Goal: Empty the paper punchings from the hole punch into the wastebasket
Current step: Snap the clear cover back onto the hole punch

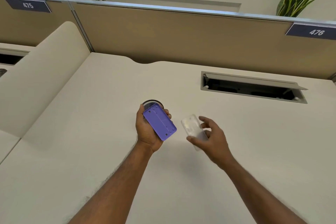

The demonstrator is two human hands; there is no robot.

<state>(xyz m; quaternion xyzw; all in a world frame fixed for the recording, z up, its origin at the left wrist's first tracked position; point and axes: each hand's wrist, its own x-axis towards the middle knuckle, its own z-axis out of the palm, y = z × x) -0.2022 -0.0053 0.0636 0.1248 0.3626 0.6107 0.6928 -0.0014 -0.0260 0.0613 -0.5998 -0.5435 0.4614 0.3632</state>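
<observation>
My left hand (146,132) grips a purple hole punch (160,123), turned so its flat underside faces up. Just behind it, partly hidden by the punch and my fingers, stands a small black mesh wastebasket (151,102) on the desk. My right hand (212,138) holds a clear plastic tray cover (192,127), apart from the punch and to its right; it is blurred, and whitish bits seem to lie in it.
The cream desk (91,151) spreads all around. An open cable hatch (252,88) lies at the back right. A tan partition (172,32) with signs 475 and 476 closes the back, and a rounded divider (45,71) rises at the left.
</observation>
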